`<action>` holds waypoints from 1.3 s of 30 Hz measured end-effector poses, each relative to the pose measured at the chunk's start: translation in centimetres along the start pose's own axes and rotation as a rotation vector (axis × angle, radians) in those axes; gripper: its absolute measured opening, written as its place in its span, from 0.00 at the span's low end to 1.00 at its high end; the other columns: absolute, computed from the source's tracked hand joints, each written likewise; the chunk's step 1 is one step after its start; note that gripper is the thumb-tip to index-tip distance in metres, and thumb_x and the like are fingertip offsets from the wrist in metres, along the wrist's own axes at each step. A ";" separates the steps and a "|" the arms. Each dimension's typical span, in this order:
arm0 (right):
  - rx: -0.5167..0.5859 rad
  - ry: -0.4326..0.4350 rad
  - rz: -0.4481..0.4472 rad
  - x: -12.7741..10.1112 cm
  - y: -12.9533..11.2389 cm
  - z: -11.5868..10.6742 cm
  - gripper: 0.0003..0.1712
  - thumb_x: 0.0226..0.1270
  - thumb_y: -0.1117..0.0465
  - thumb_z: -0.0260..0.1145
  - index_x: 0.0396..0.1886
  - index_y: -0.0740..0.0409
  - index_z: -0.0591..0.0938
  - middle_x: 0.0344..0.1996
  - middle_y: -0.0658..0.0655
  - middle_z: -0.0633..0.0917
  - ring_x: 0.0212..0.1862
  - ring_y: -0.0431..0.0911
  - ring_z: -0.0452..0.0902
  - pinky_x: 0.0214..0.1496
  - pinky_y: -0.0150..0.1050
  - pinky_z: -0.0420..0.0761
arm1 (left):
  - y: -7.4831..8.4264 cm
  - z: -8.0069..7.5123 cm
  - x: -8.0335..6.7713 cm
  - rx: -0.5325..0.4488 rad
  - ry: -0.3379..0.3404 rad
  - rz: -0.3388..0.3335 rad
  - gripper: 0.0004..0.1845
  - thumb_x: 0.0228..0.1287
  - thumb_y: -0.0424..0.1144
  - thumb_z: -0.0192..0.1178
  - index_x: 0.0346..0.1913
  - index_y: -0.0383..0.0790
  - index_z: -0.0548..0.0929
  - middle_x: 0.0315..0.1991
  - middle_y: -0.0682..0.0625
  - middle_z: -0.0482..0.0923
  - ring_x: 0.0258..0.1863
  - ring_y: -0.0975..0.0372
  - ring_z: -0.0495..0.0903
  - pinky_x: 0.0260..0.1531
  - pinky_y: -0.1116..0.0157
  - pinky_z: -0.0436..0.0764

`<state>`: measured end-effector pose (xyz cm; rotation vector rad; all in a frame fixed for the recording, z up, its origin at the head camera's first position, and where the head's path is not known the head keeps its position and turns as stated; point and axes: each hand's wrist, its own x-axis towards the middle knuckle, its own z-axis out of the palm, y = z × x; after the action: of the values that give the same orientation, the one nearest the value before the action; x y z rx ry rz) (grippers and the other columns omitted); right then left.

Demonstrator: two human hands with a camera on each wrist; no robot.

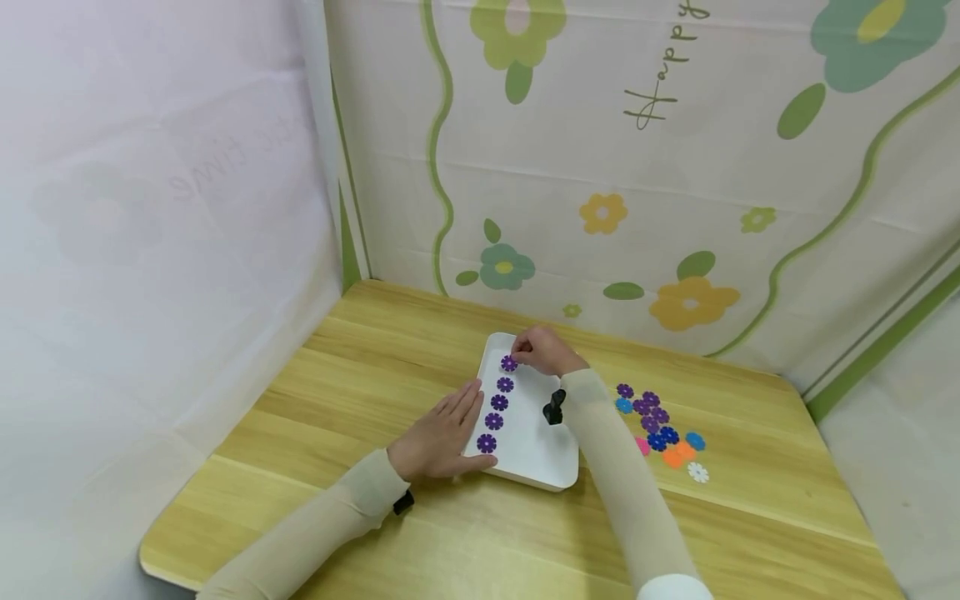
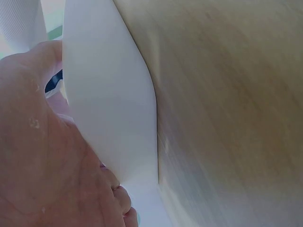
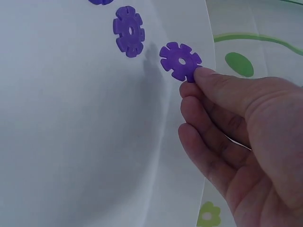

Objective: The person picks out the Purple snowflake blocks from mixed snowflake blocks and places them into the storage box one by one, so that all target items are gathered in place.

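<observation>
We see a purple flower disc (image 3: 180,61) at the far end of a white tray (image 1: 540,454), heading a row of purple discs (image 1: 496,411) laid along the tray's left side. The right hand (image 1: 542,351) holds this disc: in the right wrist view, one fingertip (image 3: 204,78) touches the disc's edge, and the remaining fingers are curled together beneath it. We cannot tell whether the thumb also grips it.

The left hand (image 1: 438,437) rests flat at the tray's left edge, fingers straight and close together, touching the rim.

The tray sits on a wooden table (image 1: 315,392). To the right of the tray lies a loose pile of coloured discs (image 1: 663,429), apart from it, in purple, blue, orange, pink and white.
</observation>
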<state>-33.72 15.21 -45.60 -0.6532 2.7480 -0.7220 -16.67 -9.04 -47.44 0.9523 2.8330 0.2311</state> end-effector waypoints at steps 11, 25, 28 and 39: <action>0.064 0.077 0.086 0.1 1.1 1.4 0.07 0.75 0.64 0.69 0.41 0.59 0.92 0.41 0.58 0.91 0.41 0.46 0.82 0.49 0.40 0.84 | -0.1 0.2 0.0 0.004 0.005 0.004 0.59 0.73 0.76 0.44 0.84 0.28 0.48 0.87 0.35 0.39 0.87 0.46 0.44 0.84 0.50 0.57; 0.034 0.088 0.095 0.0 1.1 1.6 0.07 0.75 0.63 0.69 0.42 0.60 0.92 0.43 0.59 0.91 0.44 0.48 0.83 0.52 0.43 0.85 | -0.1 0.1 -0.1 -0.009 0.008 0.006 0.59 0.73 0.75 0.46 0.84 0.28 0.48 0.87 0.35 0.40 0.87 0.45 0.45 0.84 0.49 0.57; 0.013 0.059 0.070 -0.6 1.3 0.7 0.09 0.77 0.62 0.68 0.47 0.59 0.92 0.46 0.58 0.90 0.47 0.49 0.84 0.55 0.45 0.86 | -0.1 0.1 0.0 -0.010 0.006 0.003 0.59 0.73 0.76 0.46 0.84 0.28 0.48 0.87 0.35 0.39 0.87 0.45 0.45 0.85 0.49 0.57; -0.029 0.004 -0.054 -5.1 4.0 -4.3 0.17 0.76 0.64 0.68 0.59 0.68 0.85 0.52 0.65 0.89 0.55 0.56 0.87 0.61 0.53 0.87 | -0.2 0.3 0.1 -0.025 0.005 0.002 0.59 0.73 0.76 0.46 0.84 0.28 0.48 0.87 0.36 0.38 0.87 0.45 0.43 0.85 0.49 0.55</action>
<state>-32.09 22.53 -43.41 -0.7351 2.7588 -0.6973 -16.83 -9.17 -47.74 0.9514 2.8263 0.2689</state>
